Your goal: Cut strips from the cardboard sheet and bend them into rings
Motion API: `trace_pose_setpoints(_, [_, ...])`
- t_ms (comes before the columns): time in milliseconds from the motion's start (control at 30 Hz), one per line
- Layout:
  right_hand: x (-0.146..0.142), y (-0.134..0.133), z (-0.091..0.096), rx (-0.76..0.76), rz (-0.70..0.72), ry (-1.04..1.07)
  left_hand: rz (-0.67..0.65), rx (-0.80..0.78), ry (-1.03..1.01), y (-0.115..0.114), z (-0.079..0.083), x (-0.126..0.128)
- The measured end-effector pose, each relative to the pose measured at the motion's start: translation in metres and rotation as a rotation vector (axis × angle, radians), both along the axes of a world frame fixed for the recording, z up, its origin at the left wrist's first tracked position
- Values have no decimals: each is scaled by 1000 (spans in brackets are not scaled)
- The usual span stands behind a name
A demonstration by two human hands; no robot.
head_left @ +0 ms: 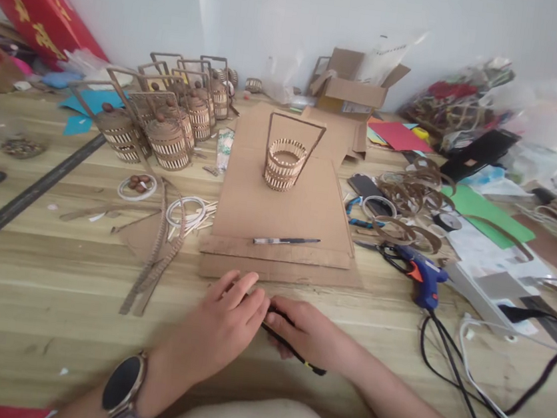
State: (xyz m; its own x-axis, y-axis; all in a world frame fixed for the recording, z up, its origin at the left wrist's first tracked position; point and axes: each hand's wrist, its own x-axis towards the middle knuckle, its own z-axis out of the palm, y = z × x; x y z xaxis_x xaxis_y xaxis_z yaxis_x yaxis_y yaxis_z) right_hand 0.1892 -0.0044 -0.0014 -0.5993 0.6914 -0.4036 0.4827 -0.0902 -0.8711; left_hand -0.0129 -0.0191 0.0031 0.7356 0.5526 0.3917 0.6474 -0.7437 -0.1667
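Observation:
My left hand [217, 326], with a watch on the wrist, lies on the wooden table near its front edge, fingers together and curled over something I cannot make out. Right beside it, my right hand [302, 332] is closed round a thin black tool [308, 365] whose end sticks out toward me. Just beyond both hands lies a stack of flat cardboard sheets [284, 203]. On it rest a black-and-silver pen or knife [285, 241] and a small slatted cardboard basket with a square handle [285, 159].
Several finished slatted baskets [167, 122] stand at the back left. A blue glue gun [424, 279] with its black cord lies to the right, beside brown strip coils [410, 197], scissors and coloured paper. Corrugated strips [154, 262] and white rings lie to the left. An open carton [353, 86] stands against the wall.

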Motion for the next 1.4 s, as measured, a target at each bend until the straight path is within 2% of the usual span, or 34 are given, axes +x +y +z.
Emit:
trace_pose_setpoints(67, [4, 0, -3, -114, 21, 51, -2, 20, -14, 0, -1, 0])
trace_pose_setpoints(200, [8, -6, -2, -191, -62, 105, -7, 38, -81, -1, 5, -8])
trace_pose_setpoints(300, [14, -11, 6, -318, -148, 185, 58, 48, -180, 5, 9, -22])
trace_pose_setpoints(400, [24, -12, 15, -402, -206, 307, 156, 19, -201, 19, 3, -37])
trace_pose_setpoints(500, [32, -12, 21, -422, -202, 374, 211, -105, -88, 38, -10, -47])
trace_pose_setpoints(600, [39, -9, 23, -420, -145, 393, 204, -195, 42, 55, -22, -53])
trace_pose_setpoints(833, [50, 13, 34, -357, -33, 269, 171, -186, 129, 68, -34, -71])
trace_pose_setpoints(933, [53, 27, 43, -270, 36, 145, 174, -198, 87, 70, -34, -76])
trace_pose_setpoints(1000, [53, 36, 47, -139, 100, 13, 157, -213, 21, 75, -30, -74])
trace_pose_setpoints(1133, [39, 57, 48, 323, 236, -332, 159, -187, -140, 96, -22, -53])
trace_pose_setpoints(1200, [27, 67, 46, 483, 274, -504, 153, -193, -177, 111, -22, -39])
trace_pose_setpoints(1300, [9, 79, 44, 621, 350, -673, 108, -201, -144, 128, -29, -20])
trace_pose_setpoints(1400, [-7, 87, 43, 715, 459, -799, 52, -198, -88, 135, -41, -10])
